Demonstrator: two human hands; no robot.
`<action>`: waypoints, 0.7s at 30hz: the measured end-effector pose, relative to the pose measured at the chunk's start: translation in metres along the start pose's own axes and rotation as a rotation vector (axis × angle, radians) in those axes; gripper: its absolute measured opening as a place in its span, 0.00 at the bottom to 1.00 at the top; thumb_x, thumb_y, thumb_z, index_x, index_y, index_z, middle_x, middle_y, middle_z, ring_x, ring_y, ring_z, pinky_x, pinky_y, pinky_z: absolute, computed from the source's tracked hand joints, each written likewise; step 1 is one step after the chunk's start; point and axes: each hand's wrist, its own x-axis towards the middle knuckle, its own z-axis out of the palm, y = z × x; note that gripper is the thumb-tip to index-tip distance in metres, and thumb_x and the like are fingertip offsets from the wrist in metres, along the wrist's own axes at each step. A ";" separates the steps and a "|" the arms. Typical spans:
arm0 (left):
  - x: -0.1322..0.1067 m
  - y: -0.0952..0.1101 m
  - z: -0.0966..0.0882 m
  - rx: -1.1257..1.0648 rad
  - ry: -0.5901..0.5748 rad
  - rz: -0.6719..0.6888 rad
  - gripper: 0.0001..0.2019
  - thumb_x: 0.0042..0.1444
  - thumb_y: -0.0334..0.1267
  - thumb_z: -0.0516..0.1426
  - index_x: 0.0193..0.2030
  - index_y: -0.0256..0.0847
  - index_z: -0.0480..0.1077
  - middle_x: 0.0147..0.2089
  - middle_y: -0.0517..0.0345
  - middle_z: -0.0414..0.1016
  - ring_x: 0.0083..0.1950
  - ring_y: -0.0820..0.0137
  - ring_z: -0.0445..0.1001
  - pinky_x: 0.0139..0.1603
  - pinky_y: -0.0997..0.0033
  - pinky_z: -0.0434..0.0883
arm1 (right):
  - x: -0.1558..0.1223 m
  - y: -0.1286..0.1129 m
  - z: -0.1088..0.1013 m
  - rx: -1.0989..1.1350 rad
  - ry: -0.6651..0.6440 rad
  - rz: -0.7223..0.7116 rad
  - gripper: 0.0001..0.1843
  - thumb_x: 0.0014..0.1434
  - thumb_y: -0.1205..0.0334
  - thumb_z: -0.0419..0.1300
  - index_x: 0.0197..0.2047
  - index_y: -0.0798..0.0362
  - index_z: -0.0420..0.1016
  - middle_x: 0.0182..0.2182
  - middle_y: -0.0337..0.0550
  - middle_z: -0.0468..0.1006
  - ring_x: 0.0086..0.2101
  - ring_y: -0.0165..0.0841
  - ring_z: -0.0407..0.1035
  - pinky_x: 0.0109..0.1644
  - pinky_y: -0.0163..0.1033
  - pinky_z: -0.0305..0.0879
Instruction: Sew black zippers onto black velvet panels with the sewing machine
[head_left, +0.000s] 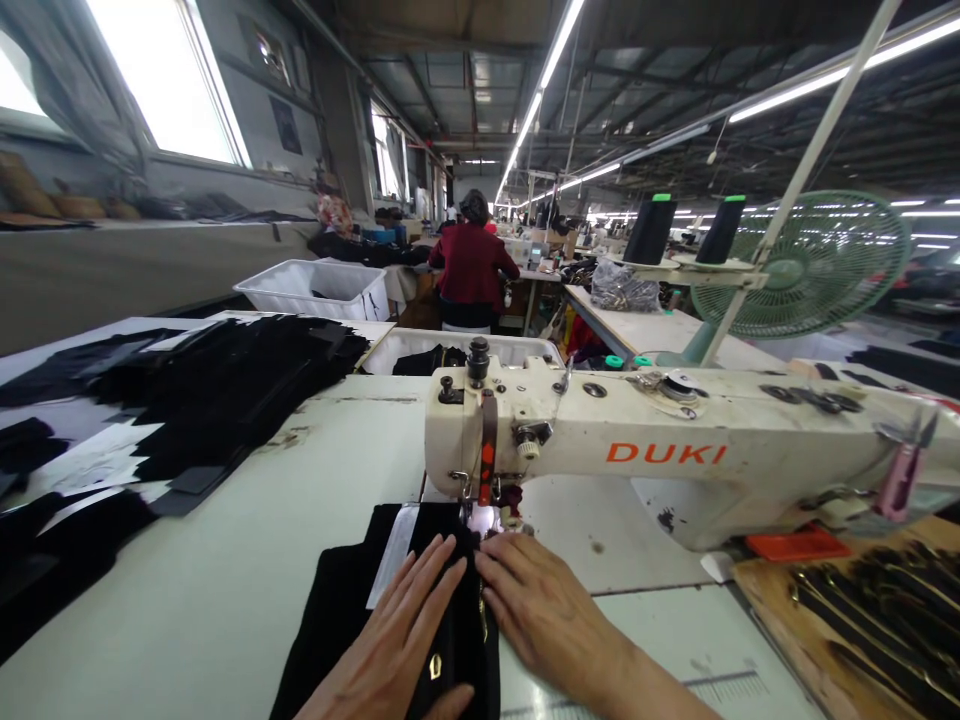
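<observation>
Black fabric pieces lie on the sewing table, their far end under the needle area of a white sewing machine. My left hand lies flat on the fabric with its fingers stretched out, beside a pale strip. A black zipper with gold teeth runs along the fabric's right side, and a gold zipper pull shows near my left thumb. My right hand rests on the fabric's right edge, fingers laid forward and slightly bent close to the presser foot. Its thumb is hidden.
Stacks of black cut pieces cover the table's left. Zippers with gold teeth lie on a wooden board at right. Pink-handled snips hang on the machine. White bins, a green fan and a seated co-worker are beyond.
</observation>
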 end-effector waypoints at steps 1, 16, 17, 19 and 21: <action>0.003 0.000 -0.002 0.029 -0.005 0.023 0.31 0.58 0.42 0.64 0.68 0.51 0.63 0.71 0.53 0.59 0.70 0.48 0.57 0.70 0.48 0.54 | -0.001 0.000 0.001 -0.006 0.009 -0.004 0.19 0.70 0.65 0.50 0.63 0.53 0.65 0.57 0.47 0.72 0.57 0.41 0.65 0.63 0.46 0.63; 0.015 0.003 -0.005 0.778 -0.181 0.321 0.53 0.58 0.42 0.59 0.75 0.38 0.21 0.72 0.44 0.55 0.69 0.51 0.61 0.64 0.50 0.67 | -0.001 -0.001 0.007 -0.061 0.069 -0.038 0.16 0.71 0.66 0.50 0.59 0.56 0.67 0.55 0.48 0.74 0.56 0.40 0.66 0.62 0.44 0.64; 0.016 0.003 -0.006 0.768 -0.190 0.324 0.53 0.58 0.43 0.59 0.75 0.38 0.22 0.71 0.44 0.55 0.69 0.52 0.61 0.64 0.51 0.67 | 0.000 -0.001 0.007 -0.065 0.061 -0.035 0.17 0.71 0.66 0.50 0.60 0.57 0.67 0.55 0.48 0.74 0.56 0.40 0.66 0.62 0.44 0.64; 0.017 0.003 -0.008 0.748 -0.207 0.320 0.52 0.58 0.43 0.60 0.76 0.39 0.26 0.72 0.45 0.55 0.69 0.53 0.61 0.66 0.51 0.66 | 0.000 0.000 0.006 -0.054 0.042 -0.036 0.17 0.71 0.66 0.50 0.60 0.57 0.67 0.55 0.47 0.74 0.56 0.40 0.66 0.63 0.44 0.64; 0.019 0.004 -0.010 0.731 -0.219 0.297 0.47 0.58 0.43 0.60 0.76 0.37 0.36 0.72 0.45 0.55 0.70 0.53 0.60 0.67 0.51 0.64 | 0.001 0.001 0.006 -0.026 0.035 -0.034 0.16 0.71 0.65 0.50 0.59 0.55 0.67 0.55 0.46 0.74 0.56 0.39 0.65 0.63 0.43 0.64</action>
